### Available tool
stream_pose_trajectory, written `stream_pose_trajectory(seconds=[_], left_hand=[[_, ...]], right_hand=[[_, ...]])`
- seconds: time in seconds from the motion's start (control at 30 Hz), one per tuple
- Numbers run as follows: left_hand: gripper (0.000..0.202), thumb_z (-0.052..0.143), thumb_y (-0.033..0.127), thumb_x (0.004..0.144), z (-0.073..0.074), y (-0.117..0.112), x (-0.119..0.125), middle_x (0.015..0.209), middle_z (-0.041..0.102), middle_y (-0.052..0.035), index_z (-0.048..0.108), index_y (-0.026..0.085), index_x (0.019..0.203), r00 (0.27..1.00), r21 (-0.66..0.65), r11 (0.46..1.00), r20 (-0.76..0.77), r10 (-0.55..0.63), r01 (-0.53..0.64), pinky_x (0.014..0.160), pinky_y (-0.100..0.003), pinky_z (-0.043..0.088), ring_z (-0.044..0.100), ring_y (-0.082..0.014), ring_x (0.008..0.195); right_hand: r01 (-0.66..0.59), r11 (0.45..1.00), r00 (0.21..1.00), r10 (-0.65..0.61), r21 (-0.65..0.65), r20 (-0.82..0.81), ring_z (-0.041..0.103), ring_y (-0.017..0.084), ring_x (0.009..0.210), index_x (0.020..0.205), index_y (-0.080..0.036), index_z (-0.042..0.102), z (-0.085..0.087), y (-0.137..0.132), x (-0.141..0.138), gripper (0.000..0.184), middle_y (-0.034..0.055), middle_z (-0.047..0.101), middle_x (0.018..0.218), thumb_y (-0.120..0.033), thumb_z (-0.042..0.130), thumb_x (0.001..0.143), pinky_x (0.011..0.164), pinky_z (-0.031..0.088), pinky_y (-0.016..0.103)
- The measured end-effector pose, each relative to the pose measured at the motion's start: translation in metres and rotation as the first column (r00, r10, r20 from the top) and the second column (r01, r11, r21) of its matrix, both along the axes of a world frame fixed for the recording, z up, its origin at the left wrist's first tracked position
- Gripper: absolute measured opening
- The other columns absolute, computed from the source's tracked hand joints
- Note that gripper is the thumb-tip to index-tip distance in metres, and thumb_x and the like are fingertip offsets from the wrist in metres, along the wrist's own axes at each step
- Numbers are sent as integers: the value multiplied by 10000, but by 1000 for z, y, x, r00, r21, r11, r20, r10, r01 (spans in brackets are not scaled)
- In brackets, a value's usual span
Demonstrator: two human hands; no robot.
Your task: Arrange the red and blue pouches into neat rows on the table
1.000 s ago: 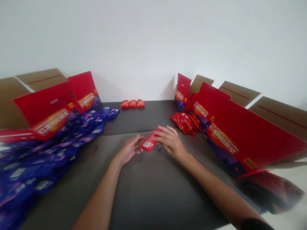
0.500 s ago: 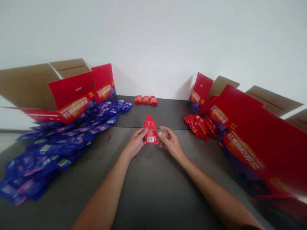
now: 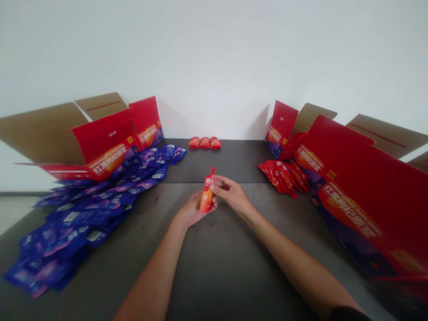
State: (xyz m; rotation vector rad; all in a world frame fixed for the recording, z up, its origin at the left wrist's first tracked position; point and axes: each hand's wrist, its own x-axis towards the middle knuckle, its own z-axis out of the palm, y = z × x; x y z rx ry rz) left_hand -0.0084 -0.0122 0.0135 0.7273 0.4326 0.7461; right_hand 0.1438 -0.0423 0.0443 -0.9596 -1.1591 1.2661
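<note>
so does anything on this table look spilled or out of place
The blue foil sachets sprawl in a loose, overlapping heap from the tipped red cardboard carton on the left, across the dark table toward its near edge. The three red pouches at the far edge sit in a neat row. The held red-orange pouch looks intact.

Both hands holding red pouch [image 3: 207, 195], blue pouches [image 3: 90, 209] left

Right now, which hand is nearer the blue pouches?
Left. The left hand sits right of the blue pouches; the right hand is farther right, past the held red pouch.
</note>
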Motion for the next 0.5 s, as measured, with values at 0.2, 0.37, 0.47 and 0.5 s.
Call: stream_pose_trajectory(seconds=[0.2, 0.37, 0.47, 0.5], left_hand=[[403, 583, 403, 947, -1, 3, 4, 1124, 735, -220, 704, 69, 1138, 999, -11, 1000, -51, -17, 16, 988, -411, 506, 703, -287, 1051], [599, 446, 574, 981, 4, 6, 3, 1278, 676, -233, 642, 89, 1274, 999, -90, 996, -42, 22, -25, 1057, -436, 456, 666, -299, 1153], [610, 434, 589, 980, 6, 7, 3, 1247, 686, -221, 648, 95, 1269, 998, -122, 991, -46, 45, -50, 1005, -418, 487, 676, -287, 1105], [608, 431, 590, 980, 6, 7, 3, 1227, 692, -213, 657, 97, 1255, 997, -135, 989, -48, 53, -59, 982, -408, 498, 678, -282, 1086]], right_hand=[[89, 996, 995, -89, -4, -51, 677, 134, 705, 982, -231, 695, 18, 21, 19, 422, -2, 740, 856, -405, 895, 653, 665, 561, 266], [324, 946, 934, -322, -17, -156, 700, 142, 731, 1111, -248, 692, 21, 83, 64, 531, 7, 756, 924, -459, 883, 663, 636, 571, 251], [475, 880, 875, -472, 2, -105, 719, 186, 767, 1160, -208, 694, 10, 136, 97, 590, 43, 767, 949, -476, 867, 663, 672, 592, 300], [499, 867, 866, -498, 11, -39, 724, 199, 778, 1162, -189, 697, 6, 154, 107, 574, 56, 769, 951, -463, 850, 682, 682, 593, 313]])
